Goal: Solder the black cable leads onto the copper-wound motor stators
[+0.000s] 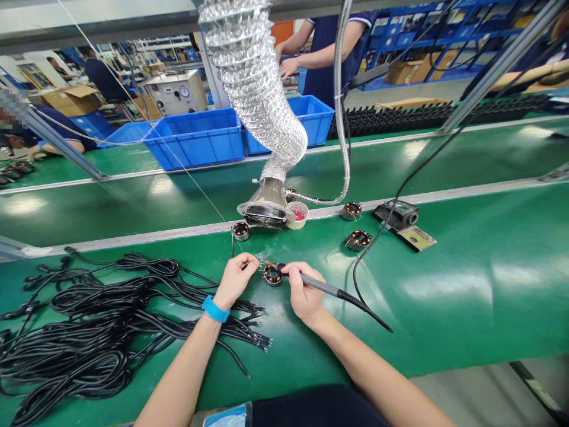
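My right hand (306, 290) is wrapped round a grey soldering iron (322, 285), its tip pointing left over a round copper-wound stator (272, 275) on the green bench. Just left of that stator, my left hand (239, 276) is pinched on a thin wire (213, 204) that runs down from the upper left. The fingertips of my left hand are close to the iron's tip. A blue band (216, 309) circles my left wrist. Another stator (240, 230) sits behind my left hand, beside the round fan-like hood (265, 210).
Bundled black cables (106, 296) cover the left bench (444, 284). Behind stand a round tub (297, 215), two stators (358, 240) and a metal fixture (402, 219). A silver duct (262, 83) hangs centrally. Blue bins (195, 139) and a person (331, 53) are beyond. The iron's cord curves right.
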The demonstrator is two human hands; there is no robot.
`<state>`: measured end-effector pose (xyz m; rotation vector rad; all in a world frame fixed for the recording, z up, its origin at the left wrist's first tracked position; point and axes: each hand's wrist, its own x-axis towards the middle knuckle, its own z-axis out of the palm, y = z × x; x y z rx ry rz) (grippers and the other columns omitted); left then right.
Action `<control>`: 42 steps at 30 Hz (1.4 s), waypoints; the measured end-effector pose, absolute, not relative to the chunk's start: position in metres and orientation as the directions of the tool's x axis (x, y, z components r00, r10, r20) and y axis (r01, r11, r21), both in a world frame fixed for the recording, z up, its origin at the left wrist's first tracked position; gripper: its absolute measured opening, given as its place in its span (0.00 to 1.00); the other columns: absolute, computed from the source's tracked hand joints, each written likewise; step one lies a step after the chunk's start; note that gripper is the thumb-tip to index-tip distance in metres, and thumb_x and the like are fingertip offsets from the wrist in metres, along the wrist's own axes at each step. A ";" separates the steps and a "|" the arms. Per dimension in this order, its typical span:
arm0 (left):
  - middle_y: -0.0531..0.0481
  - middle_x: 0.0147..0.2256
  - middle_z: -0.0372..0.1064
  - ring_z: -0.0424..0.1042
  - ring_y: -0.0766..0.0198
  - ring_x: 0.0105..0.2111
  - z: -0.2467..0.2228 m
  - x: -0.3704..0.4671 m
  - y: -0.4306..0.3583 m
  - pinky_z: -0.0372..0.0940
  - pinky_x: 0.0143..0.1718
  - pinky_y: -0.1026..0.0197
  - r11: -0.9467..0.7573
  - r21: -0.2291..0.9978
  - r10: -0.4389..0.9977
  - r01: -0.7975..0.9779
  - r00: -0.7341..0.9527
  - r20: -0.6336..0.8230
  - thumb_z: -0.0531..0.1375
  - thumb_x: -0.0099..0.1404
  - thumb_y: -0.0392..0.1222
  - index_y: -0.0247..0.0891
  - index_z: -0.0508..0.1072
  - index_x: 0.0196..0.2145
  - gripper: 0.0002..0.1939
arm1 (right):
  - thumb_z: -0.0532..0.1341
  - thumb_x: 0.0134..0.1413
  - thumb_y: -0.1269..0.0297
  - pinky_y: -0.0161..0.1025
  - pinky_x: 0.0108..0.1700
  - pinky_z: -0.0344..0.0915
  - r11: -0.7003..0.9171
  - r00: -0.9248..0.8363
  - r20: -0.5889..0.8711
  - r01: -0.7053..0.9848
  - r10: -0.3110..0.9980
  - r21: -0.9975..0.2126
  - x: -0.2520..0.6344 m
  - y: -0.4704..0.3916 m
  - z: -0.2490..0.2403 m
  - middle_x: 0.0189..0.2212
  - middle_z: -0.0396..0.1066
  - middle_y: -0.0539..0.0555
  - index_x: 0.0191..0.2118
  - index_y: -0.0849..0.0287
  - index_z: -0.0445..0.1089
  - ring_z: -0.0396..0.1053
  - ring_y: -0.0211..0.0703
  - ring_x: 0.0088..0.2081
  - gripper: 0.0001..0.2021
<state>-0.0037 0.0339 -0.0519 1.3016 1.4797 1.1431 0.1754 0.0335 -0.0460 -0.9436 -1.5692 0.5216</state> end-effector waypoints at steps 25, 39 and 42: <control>0.53 0.25 0.67 0.60 0.68 0.23 -0.048 -0.004 0.031 0.54 0.26 0.66 0.100 0.965 0.991 0.243 -0.114 -0.073 0.59 0.60 0.44 0.35 0.71 0.27 0.10 | 0.54 0.63 0.71 0.36 0.36 0.68 0.634 -0.104 0.632 0.269 0.768 -0.725 0.172 0.036 -0.047 0.30 0.74 0.50 0.38 0.57 0.71 0.72 0.38 0.30 0.08; 0.52 0.27 0.65 0.65 0.65 0.29 -0.044 -0.003 0.017 0.59 0.32 0.64 -0.091 0.894 0.993 0.439 -0.028 0.115 0.56 0.64 0.40 0.37 0.68 0.28 0.09 | 0.53 0.62 0.76 0.40 0.50 0.69 0.682 -0.381 0.591 0.168 0.711 -0.712 0.153 0.049 -0.073 0.46 0.61 0.54 0.60 0.48 0.61 0.69 0.40 0.45 0.24; 0.52 0.29 0.66 0.65 0.64 0.30 -0.043 -0.003 0.015 0.58 0.32 0.64 -0.114 0.871 0.990 0.477 -0.016 0.138 0.55 0.66 0.41 0.37 0.70 0.30 0.08 | 0.53 0.60 0.77 0.40 0.48 0.70 0.693 -0.404 0.593 0.164 0.696 -0.702 0.152 0.049 -0.075 0.46 0.61 0.55 0.61 0.47 0.60 0.68 0.40 0.44 0.26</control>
